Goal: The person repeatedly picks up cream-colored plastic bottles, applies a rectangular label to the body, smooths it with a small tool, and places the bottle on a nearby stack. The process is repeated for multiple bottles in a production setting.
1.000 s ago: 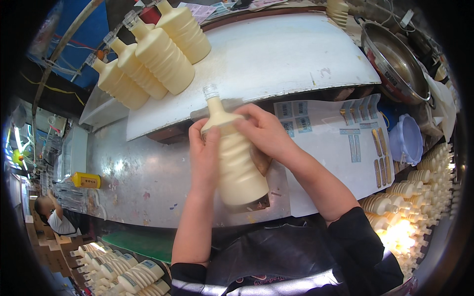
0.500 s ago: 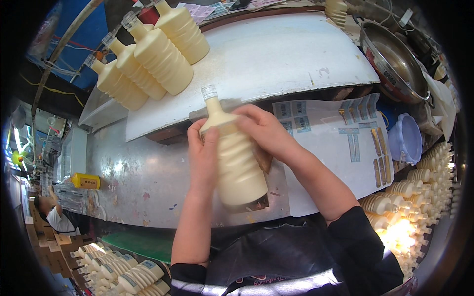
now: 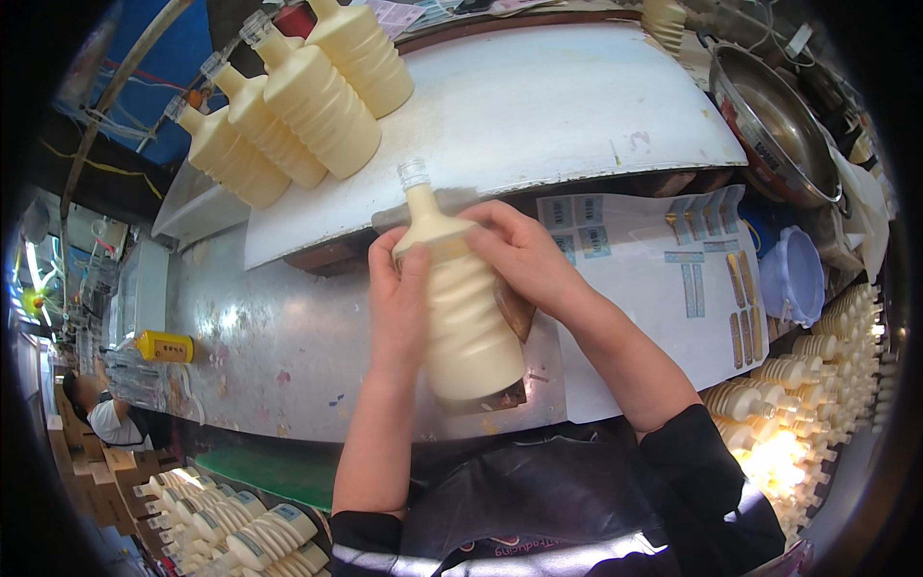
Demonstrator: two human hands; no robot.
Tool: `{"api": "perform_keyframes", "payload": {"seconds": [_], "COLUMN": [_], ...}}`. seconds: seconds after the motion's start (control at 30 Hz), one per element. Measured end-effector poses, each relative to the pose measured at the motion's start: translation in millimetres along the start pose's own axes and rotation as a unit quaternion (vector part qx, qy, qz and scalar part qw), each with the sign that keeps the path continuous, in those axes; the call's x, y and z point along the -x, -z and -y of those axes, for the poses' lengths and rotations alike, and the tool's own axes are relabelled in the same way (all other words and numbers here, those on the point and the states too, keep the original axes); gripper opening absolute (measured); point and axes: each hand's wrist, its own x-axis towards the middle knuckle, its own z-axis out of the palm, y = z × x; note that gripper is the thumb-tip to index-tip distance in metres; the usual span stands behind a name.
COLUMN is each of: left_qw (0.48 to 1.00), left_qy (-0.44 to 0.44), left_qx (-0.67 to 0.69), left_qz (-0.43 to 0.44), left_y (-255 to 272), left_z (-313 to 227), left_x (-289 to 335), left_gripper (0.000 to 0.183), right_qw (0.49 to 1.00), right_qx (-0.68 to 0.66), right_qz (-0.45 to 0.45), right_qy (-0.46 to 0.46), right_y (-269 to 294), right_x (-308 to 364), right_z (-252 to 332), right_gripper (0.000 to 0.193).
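A cream bottle [image 3: 468, 322] with a spiral-ribbed body and a clear threaded neck is between my hands, its neck pointing away from me. My left hand [image 3: 396, 279] is closed around its left shoulder, thumb on the front. My right hand [image 3: 510, 252] has its fingers and thumb pressed at the right shoulder. A thin band seems to cross the bottle between my fingertips, too faint to make out. Under the bottle a dark brown support [image 3: 516, 313] shows at its edges. Most of that support is hidden.
Several similar bottles [image 3: 322, 111] stand at the far left on a raised white board [image 3: 538, 91]. On the right lies a white sheet [image 3: 635, 337] with blue and gold stickers [image 3: 692, 288]. Beyond are a lilac bucket [image 3: 792, 277] and a metal pan [image 3: 779, 106]. A yellow container [image 3: 165, 346] stands left.
Both hands keep their grip on the bottle and have barely shifted. The whole view has moved slightly. At the far left another person has moved a little.
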Motion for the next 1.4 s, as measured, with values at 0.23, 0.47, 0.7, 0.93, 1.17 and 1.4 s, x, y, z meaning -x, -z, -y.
{"api": "perform_keyframes", "payload": {"seconds": [0.23, 0.47, 0.7, 0.93, 1.17, 1.4], "left_qw": [1.000, 1.000, 1.000, 1.000, 1.000, 1.000], "left_qy": [-0.004, -0.007, -0.014, -0.005, -0.011, -0.009], "left_qx": [0.005, 0.004, -0.010, 0.003, 0.010, 0.012], "left_qz": [0.000, -0.003, -0.012, -0.006, 0.000, 0.003], "left_y": [0, 0, 1, -2, -2, -1], "left_z": [-1, 2, 5, -1, 0, 0], "left_x": [1, 0, 0, 3, 2, 2], "left_gripper": [0.036, 0.036, 0.035, 0.033, 0.035, 0.035], "right_qw": [1.000, 1.000, 0.995, 1.000, 1.000, 0.999], "right_qx": [0.009, 0.010, -0.081, 0.006, 0.011, 0.004], "right_qz": [-0.003, -0.007, 0.026, 0.008, -0.006, -0.026], "right_qy": [-0.008, -0.012, -0.047, -0.013, 0.004, 0.028], "right_y": [-1, -1, 9, 2, 0, -2], "right_x": [-1, 0, -7, 0, 0, -2], "right_z": [1, 2, -9, 5, 3, -4], "right_gripper": [0.029, 0.029, 0.030, 0.029, 0.028, 0.032]}}
